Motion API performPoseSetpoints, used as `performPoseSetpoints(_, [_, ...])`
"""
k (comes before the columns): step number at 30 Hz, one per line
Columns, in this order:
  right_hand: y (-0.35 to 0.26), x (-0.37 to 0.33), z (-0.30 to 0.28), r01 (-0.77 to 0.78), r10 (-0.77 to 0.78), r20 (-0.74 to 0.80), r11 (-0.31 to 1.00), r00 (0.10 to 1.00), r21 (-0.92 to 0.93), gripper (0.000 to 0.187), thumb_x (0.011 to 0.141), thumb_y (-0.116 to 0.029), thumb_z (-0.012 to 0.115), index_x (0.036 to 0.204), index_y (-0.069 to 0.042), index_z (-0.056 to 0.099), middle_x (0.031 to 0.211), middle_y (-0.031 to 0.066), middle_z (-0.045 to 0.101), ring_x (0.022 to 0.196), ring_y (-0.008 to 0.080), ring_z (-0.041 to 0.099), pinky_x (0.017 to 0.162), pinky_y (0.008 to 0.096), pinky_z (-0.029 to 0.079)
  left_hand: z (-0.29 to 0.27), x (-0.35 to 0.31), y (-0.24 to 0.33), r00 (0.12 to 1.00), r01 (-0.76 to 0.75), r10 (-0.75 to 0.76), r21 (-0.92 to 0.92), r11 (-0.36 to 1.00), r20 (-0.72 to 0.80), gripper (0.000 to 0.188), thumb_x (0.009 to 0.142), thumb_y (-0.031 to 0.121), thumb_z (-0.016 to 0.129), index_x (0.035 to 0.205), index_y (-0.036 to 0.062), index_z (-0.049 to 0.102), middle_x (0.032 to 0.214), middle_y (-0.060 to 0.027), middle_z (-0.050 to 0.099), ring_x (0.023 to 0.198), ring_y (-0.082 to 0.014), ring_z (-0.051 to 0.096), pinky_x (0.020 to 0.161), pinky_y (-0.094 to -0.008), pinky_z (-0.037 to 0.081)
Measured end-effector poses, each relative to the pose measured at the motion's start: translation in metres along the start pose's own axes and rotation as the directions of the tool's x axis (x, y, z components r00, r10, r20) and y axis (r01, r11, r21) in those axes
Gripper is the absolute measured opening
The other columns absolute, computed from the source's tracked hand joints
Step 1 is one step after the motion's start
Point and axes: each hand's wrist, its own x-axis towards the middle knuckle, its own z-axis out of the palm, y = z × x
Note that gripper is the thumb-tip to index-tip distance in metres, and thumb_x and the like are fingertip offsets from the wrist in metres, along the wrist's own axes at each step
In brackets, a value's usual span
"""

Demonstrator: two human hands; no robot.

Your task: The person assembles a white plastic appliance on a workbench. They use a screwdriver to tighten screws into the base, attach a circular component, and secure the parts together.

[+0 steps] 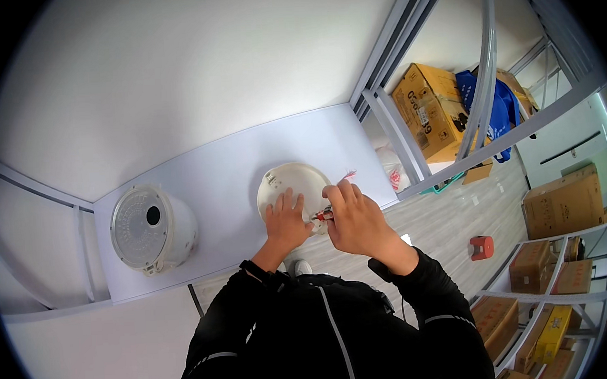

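A round, shallow cream-coloured cover (pixel 294 171) lies on the pale tabletop in front of me. My left hand (pixel 288 221) rests flat on its near left part, fingers spread and holding nothing. At the near right edge of the cover, my right hand (pixel 355 221) is closed around a small tool with a red grip (pixel 324 214). The tool's thin dark end points left toward my left thumb; its exact kind is mostly hidden by the fingers. A tuft of pink strands (pixel 350 175) shows just beyond my right hand, and what it belongs to is hidden.
At the left of the white table (pixel 227 166) stands a white drum-shaped housing (pixel 138 225) with a dark round hole on top. Grey metal framing (pixel 400 143) rises at the right. Beyond it are cardboard boxes (pixel 430 111), a blue bag (pixel 502 114) and a red stool (pixel 481 247).
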Motion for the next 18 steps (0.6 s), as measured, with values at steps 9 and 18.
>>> performPoseSetpoints(9, [-0.009,0.011,-0.004,-0.275,0.374,0.384,0.917,0.844,-0.288,0.049,0.088,-0.026,0.085,0.122,-0.004,0.058,0.093,0.0141,0.068,0.078,0.0312,0.072,0.061,0.0403,0.055,0.005,-0.002,0.0,0.999,-0.018,0.019,0.017,1.0,-0.04,0.088,0.084,0.045,0.084,0.161,0.0136,0.054,0.174,-0.0159,0.037,0.158,-0.0343,0.036,0.123,-0.0637,0.031])
performPoseSetpoints(18, [-0.001,-0.001,0.005,-0.062,0.081,0.112,0.985,0.99,-0.16,0.044,0.09,-0.031,0.081,0.116,-0.006,0.056,0.087,0.0092,0.066,0.072,0.0249,0.071,0.052,0.0377,0.051,0.006,-0.002,0.003,0.996,0.0,0.003,0.028,1.0,-0.092,0.088,0.083,0.048,0.084,0.158,0.0127,0.057,0.171,-0.0162,0.04,0.156,-0.0331,0.037,0.118,-0.061,0.034])
